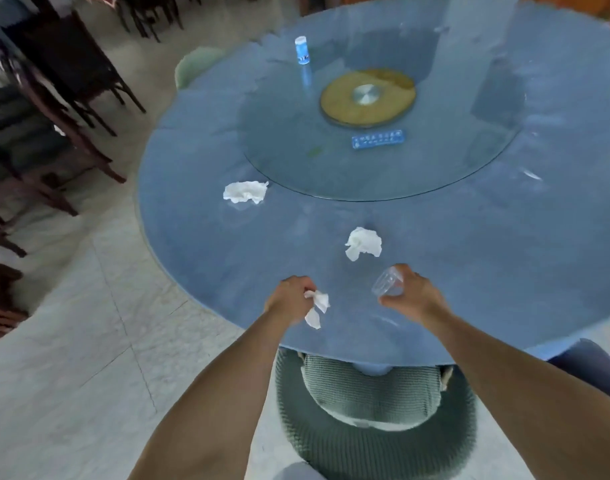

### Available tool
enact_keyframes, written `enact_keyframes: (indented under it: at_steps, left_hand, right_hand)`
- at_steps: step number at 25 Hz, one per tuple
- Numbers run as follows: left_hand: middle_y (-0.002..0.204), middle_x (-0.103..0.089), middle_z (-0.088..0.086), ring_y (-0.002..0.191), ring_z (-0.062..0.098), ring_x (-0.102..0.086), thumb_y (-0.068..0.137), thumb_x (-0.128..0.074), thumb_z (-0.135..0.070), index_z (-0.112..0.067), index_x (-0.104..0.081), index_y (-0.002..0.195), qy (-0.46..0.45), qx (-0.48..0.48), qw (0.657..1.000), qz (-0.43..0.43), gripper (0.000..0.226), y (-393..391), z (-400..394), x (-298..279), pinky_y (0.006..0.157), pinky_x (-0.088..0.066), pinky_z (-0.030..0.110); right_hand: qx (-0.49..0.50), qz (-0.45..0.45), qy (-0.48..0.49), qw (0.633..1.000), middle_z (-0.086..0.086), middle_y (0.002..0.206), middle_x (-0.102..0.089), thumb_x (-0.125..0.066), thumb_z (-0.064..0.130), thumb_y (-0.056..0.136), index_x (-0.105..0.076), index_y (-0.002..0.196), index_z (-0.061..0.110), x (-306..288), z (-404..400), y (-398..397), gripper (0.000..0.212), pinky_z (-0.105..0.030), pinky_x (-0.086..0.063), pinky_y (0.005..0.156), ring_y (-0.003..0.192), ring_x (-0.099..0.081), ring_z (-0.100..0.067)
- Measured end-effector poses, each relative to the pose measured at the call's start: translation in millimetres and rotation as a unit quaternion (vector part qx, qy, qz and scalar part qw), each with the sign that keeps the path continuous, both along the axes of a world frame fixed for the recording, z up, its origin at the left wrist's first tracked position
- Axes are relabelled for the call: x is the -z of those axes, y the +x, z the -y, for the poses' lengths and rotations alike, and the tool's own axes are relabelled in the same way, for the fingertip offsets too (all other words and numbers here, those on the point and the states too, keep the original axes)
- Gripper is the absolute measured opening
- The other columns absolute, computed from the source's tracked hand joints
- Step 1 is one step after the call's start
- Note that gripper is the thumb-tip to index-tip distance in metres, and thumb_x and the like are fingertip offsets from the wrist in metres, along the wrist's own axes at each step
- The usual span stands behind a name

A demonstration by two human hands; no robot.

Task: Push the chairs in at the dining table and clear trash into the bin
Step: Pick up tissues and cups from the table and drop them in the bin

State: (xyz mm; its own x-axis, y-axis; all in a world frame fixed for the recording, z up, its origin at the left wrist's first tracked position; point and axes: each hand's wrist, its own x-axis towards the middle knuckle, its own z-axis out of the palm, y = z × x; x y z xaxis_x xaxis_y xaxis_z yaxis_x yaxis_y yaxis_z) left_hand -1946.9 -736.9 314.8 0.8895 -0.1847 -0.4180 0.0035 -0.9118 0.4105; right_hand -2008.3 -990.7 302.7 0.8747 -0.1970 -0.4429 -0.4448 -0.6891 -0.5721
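- Nearest to me, a green woven chair (pixel 372 441) sits tucked partly under the near edge of the round blue table (pixel 199 237), its seat cushion showing below the rim.
- My left hand (pixel 291 299) is closed around a crumpled white tissue (pixel 318 308), which hangs from the fingers just above the tabletop near the edge.
- My right hand (pixel 412 292) is curled around a clear plastic cup (pixel 388 281), tipped on its side with the mouth facing left; thumb and fingers pinch its base end.
- Just beyond the cup, a second crumpled tissue (pixel 363 243) lies on the table between my two hands and the glass turntable (pixel 469 161).
- Farther left, a third crumpled tissue (pixel 245 192) lies beside the turntable's rim.
- On the turntable I see a blue label strip (pixel 378 139), a gold hub (pixel 367 95) at the middle, and an upright blue-and-white container (pixel 301 50) towards the far left.
- A pale green chair (pixel 196 65) shows at the far-left edge of the table.
- Dark wooden chairs (pixel 54 98) stand stacked well apart on the tiled floor to the left.
- I cannot see a bin.
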Motion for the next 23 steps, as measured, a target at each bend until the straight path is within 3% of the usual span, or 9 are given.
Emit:
enact_keyframes:
  at_steps: [4,7,10,13,14,16,18,20,23]
  left_hand:
    - [0.123,-0.048,-0.002,0.107,0.021,-0.057,0.087,-0.057,-0.017,-0.025,-0.069,0.096,0.016,0.073,0.997,0.012,0.017,44,52,15,0.074,-0.056,0.037]
    - [0.141,-0.039,-0.006,0.130,0.016,-0.038,0.087,-0.059,-0.018,-0.025,-0.071,0.097,0.023,0.147,0.989,0.015,0.016,68,84,25,0.090,-0.050,0.038]
    - [0.155,-0.027,-0.008,0.136,0.014,-0.035,0.084,-0.058,-0.017,-0.033,-0.069,0.084,0.007,0.181,0.983,-0.002,0.019,94,107,33,0.099,-0.045,0.037]
    - [0.164,-0.009,-0.002,0.150,0.021,-0.014,0.091,-0.053,-0.016,-0.027,-0.071,0.092,0.019,0.232,0.972,-0.015,0.021,121,122,48,0.110,-0.036,0.041]
    - [0.165,-0.009,-0.001,0.149,0.021,-0.016,0.092,-0.052,-0.017,-0.026,-0.070,0.092,0.027,0.256,0.966,-0.020,0.021,129,125,53,0.108,-0.038,0.041]
    - [0.157,-0.028,-0.004,0.140,0.021,-0.034,0.091,-0.050,-0.016,-0.028,-0.067,0.089,0.034,0.305,0.951,-0.015,0.021,138,129,61,0.098,-0.044,0.038]
    - [0.136,-0.047,-0.008,0.120,0.021,-0.049,0.091,-0.048,-0.015,-0.027,-0.066,0.096,0.020,0.345,0.938,0.007,0.021,143,124,67,0.087,-0.046,0.034]
    - [0.125,-0.054,-0.006,0.106,0.022,-0.058,0.090,-0.047,-0.015,-0.025,-0.064,0.104,-0.006,0.372,0.928,0.015,0.025,149,111,69,0.084,-0.048,0.034]
    - [0.121,-0.057,-0.005,0.105,0.023,-0.059,0.090,-0.046,-0.012,-0.022,-0.062,0.109,-0.046,0.378,0.925,0.005,0.027,173,71,61,0.084,-0.049,0.032]
  right_hand:
    - [0.111,-0.006,0.016,0.994,-0.007,0.127,-0.061,-0.074,0.044,0.074,-0.042,0.135,0.032,10,38,2,0.071,-0.038,-0.049,0.091,0.115,-0.059,-0.032]
    - [0.164,-0.008,0.011,0.986,-0.011,0.128,-0.060,-0.075,0.044,0.075,-0.040,0.138,0.030,18,56,-6,0.074,-0.038,-0.048,0.091,0.116,-0.059,-0.033]
    - [0.199,-0.018,0.000,0.980,-0.010,0.129,-0.060,-0.075,0.044,0.076,-0.038,0.141,0.029,28,59,-14,0.076,-0.039,-0.047,0.091,0.116,-0.058,-0.034]
    - [0.239,-0.030,-0.010,0.970,-0.012,0.127,-0.060,-0.076,0.046,0.076,-0.038,0.141,0.028,37,50,-16,0.078,-0.039,-0.047,0.091,0.115,-0.058,-0.035]
    - [0.251,-0.031,-0.013,0.968,-0.012,0.127,-0.060,-0.076,0.046,0.076,-0.037,0.141,0.029,39,45,-15,0.078,-0.040,-0.048,0.091,0.115,-0.058,-0.035]
    - [0.271,-0.039,-0.026,0.961,-0.011,0.128,-0.060,-0.076,0.047,0.076,-0.037,0.141,0.030,41,33,-13,0.078,-0.041,-0.048,0.091,0.115,-0.058,-0.035]
    - [0.296,-0.053,-0.045,0.953,-0.009,0.129,-0.059,-0.076,0.048,0.075,-0.036,0.140,0.032,40,16,-8,0.078,-0.041,-0.049,0.089,0.114,-0.059,-0.035]
    - [0.312,-0.066,-0.054,0.946,-0.007,0.129,-0.059,-0.076,0.047,0.076,-0.036,0.139,0.032,37,-7,0,0.076,-0.041,-0.050,0.088,0.112,-0.059,-0.034]
    - [0.318,-0.063,-0.053,0.945,-0.007,0.127,-0.060,-0.076,0.046,0.074,-0.039,0.136,0.032,30,-50,32,0.074,-0.039,-0.050,0.088,0.111,-0.060,-0.032]
